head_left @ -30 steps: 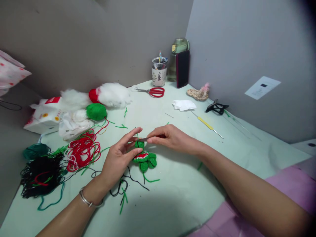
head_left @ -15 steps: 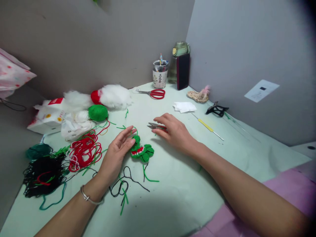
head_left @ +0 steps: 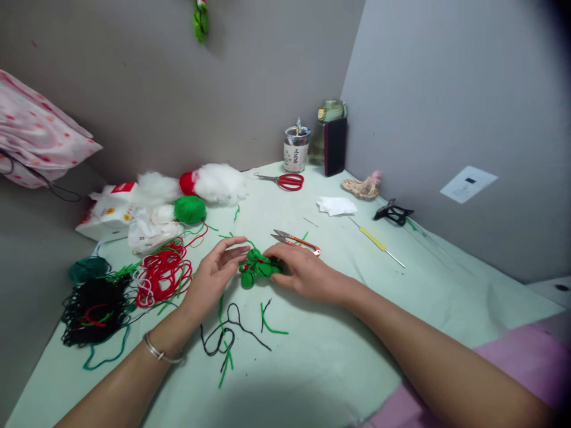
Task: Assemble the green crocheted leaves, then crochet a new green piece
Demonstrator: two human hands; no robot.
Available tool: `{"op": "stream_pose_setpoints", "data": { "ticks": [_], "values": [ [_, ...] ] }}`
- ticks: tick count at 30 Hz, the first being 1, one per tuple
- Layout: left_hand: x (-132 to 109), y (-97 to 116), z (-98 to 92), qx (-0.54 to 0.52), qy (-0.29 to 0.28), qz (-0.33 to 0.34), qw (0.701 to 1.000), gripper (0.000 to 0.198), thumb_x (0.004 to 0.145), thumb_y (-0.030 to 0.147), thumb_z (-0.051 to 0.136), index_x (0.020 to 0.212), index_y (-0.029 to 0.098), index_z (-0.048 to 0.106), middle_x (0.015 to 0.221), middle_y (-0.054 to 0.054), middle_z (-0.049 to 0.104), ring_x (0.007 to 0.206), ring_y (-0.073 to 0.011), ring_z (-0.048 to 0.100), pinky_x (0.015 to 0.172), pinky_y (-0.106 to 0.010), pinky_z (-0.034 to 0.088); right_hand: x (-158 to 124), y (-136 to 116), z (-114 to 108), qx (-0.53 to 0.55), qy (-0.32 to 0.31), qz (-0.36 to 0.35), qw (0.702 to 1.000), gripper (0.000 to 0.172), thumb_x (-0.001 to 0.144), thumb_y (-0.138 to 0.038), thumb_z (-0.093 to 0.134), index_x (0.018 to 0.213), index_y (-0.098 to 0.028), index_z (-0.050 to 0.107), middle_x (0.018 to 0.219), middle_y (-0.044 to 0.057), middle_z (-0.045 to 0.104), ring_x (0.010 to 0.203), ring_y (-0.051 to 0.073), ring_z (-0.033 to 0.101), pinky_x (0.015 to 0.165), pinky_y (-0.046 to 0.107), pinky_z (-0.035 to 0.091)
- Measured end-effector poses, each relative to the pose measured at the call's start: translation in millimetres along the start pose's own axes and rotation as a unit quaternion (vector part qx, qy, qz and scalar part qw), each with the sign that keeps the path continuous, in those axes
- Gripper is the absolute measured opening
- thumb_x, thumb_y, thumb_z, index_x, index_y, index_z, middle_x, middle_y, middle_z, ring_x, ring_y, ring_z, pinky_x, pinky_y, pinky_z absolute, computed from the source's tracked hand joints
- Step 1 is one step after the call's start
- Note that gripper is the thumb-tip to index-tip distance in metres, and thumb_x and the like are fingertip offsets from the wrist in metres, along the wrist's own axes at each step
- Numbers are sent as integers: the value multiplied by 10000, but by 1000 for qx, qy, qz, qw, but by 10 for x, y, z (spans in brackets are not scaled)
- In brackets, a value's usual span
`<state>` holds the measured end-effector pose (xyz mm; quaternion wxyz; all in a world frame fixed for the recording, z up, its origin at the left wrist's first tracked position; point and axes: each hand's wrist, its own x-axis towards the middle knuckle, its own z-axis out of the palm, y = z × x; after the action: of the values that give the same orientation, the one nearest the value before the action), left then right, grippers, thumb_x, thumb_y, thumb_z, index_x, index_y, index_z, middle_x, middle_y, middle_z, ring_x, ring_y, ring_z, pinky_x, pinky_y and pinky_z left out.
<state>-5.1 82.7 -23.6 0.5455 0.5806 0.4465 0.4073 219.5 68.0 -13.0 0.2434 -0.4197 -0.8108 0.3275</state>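
While right hand clamps fingers on green crochet piece, left hand curves fingers apart beside it.

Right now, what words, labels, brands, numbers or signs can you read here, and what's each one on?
"三花茶": on the cup.
White box: printing too small to read.
Wall plate: markings too blurred to read.
I can make out no other text.
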Motion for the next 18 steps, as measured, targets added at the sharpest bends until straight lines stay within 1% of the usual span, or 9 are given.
{"op": "stream_pose_setpoints", "data": {
  "ticks": [2, 4, 6, 7, 9, 11, 14, 16, 18],
  "values": [
    [20, 15, -36, 36, -8, 13, 999, 275, 823, 270, 703, 1092, 226, 667, 1154, -93, 717, 1111, -269, 691, 994, -441, 525, 10, 4, -29, 34, 7, 23, 999, 250, 849, -136, 609, 1089, -195, 645, 1010, 58, 680, 862, 196, 576, 764, 324, 426],
    [34, 25, -56, 66, 6, 31, 997, 198, 786, 239, 727, 979, 231, 682, 1063, -56, 698, 1032, -245, 684, 946, -413, 532, 22, 3, -41, 78, 8, 44, 996, 241, 826, -127, 615, 1055, -192, 650, 962, 44, 674, 830, 186, 569, 748, 318, 424],
    [36, 42, -57, 99, 14, 44, 994, 142, 762, 216, 749, 890, 234, 692, 950, -26, 675, 931, -225, 659, 888, -382, 527, 39, 0, -36, 162, 5, 62, 985, 220, 818, -130, 624, 1031, -185, 639, 954, 37, 667, 845, 182, 588, 764, 317, 438],
    [33, 52, -50, 113, 12, 47, 992, 123, 751, 209, 761, 853, 233, 695, 900, -18, 669, 877, -218, 645, 856, -372, 522, 49, -1, -30, 219, 2, 71, 973, 209, 814, -137, 638, 1017, -183, 629, 960, 36, 669, 864, 182, 604, 783, 319, 449],
    [19, 74, -26, 127, -2, 48, 991, 105, 741, 212, 774, 812, 228, 698, 836, -12, 676, 814, -216, 633, 812, -363, 511, 69, -5, -19, 338, -1, 89, 937, 194, 791, -153, 684, 971, -178, 618, 954, 32, 678, 891, 179, 632, 825, 321, 461],
    [3, 89, 2, 123, -20, 46, 991, 92, 757, 229, 765, 826, 222, 704, 841, -20, 706, 836, -228, 655, 822, -365, 507, 83, -9, -17, 425, 4, 111, 899, 169, 765, -158, 710, 912, -170, 629, 888, 23, 686, 845, 163, 641, 815, 310, 459],
    [-14, 97, 24, 99, -36, 44, 993, 56, 813, 257, 722, 841, 214, 700, 858, -25, 723, 872, -227, 676, 844, -357, 505, 88, -13, -38, 481, 16, 137, 866, 91, 771, -176, 687, 851, -169, 645, 768, -1, 661, 725, 137, 621, 734, 293, 461],
    [-18, 107, 20, 78, -35, 43, 995, 65, 841, 277, 703, 835, 215, 685, 830, -14, 702, 829, -207, 667, 810, -341, 509, 85, -11, -62, 501, 23, 140, 854, 77, 777, -195, 671, 846, -177, 641, 767, -3, 658, 712, 135, 621, 728, 301, 487],
    [-23, 128, 13, 54, -35, 42, 997, 82, 848, 296, 707, 852, 221, 674, 843, -13, 693, 824, -200, 668, 799, -338, 521, 79, -6, -86, 521, 31, 141, 841, 88, 775, -209, 671, 851, -183, 636, 811, 10, 680, 729, 142, 641, 743, 313, 512]
  ]
}}
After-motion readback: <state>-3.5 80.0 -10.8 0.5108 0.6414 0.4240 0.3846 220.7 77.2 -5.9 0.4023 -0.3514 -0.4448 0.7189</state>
